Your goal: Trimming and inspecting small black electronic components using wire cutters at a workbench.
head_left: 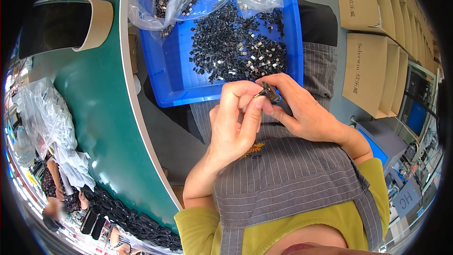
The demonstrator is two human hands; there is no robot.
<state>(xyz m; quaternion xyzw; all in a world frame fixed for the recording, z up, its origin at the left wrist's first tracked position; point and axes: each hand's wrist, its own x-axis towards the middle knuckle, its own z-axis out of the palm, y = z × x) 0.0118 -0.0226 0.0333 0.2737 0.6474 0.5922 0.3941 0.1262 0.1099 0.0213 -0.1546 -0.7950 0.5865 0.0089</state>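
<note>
Two hands meet over the person's lap, just below the blue tray [172, 73]. The left hand [233, 123] and right hand [302, 111] both pinch one small dark metal part [268, 90] between their fingertips. Many loose dark parts [236, 49] lie in the tray beside clear plastic bags [155, 0].

At my two o'clock stands a row of tan cardboard boxes [373, 42] bearing dark print; just below them, at three o'clock, glows a small blue screen [417, 117].
</note>
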